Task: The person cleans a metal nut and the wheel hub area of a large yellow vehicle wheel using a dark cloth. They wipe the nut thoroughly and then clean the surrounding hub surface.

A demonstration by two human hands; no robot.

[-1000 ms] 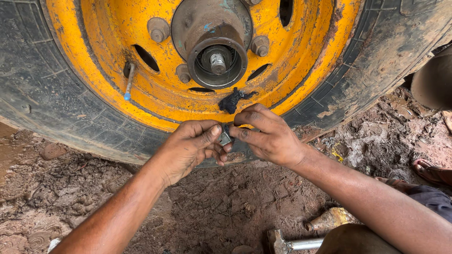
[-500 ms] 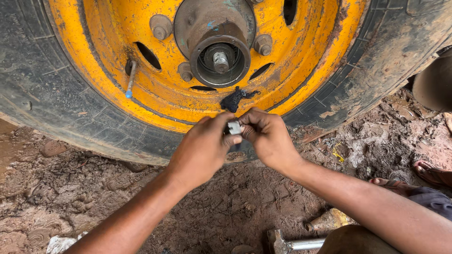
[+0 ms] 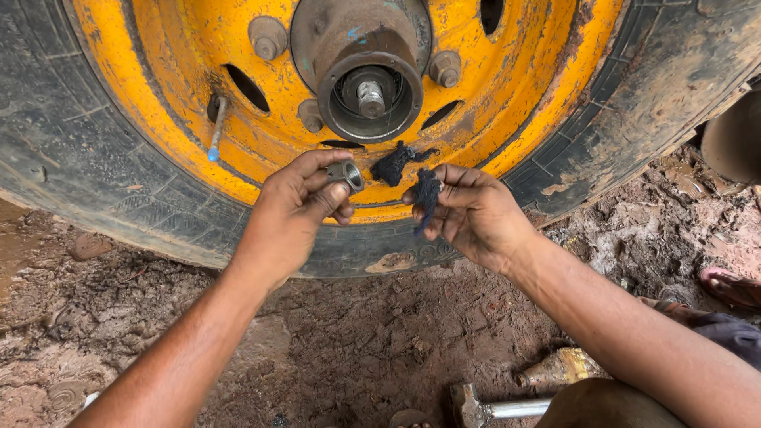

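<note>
L hand point(image 3: 297, 202) pinches a metal wheel nut point(image 3: 346, 173) betw thumb and fingertips, threaded bore facing the camera. Nut sits at the top right of that grip, just clear of the yellow wheel rim point(image 3: 158, 119) behind it. Up and left of the grip, a valve stem w/ blue cap point(image 3: 215, 131) hangs from a slot in the rim. Further left and below the grip, black tyre point(image 3: 71, 158), muddy.

Straight above the nut, the rusty hub point(image 3: 361, 59) w/ threaded axle end at centre; studs w/ nuts round it. Just right of the nut and betw the 2 hands, a dark blue rag scrap point(image 3: 394, 165) lies against the rim, not held.

R hand point(image 3: 472, 214) is closed lightly on a second piece of dark blue cloth point(image 3: 426, 194), thumb over it, cloth dangling off the fingers on the side toward the L hand. Hands near each other, not touching.

Below both grips: wet reddish mud ground point(image 3: 357, 341). Down and right of the R forearm, a hammer point(image 3: 495, 410) and a brass-coloured fitting point(image 3: 559, 368) lie on the mud. Far right, another person's foot in a sandal point(image 3: 729, 285).
</note>
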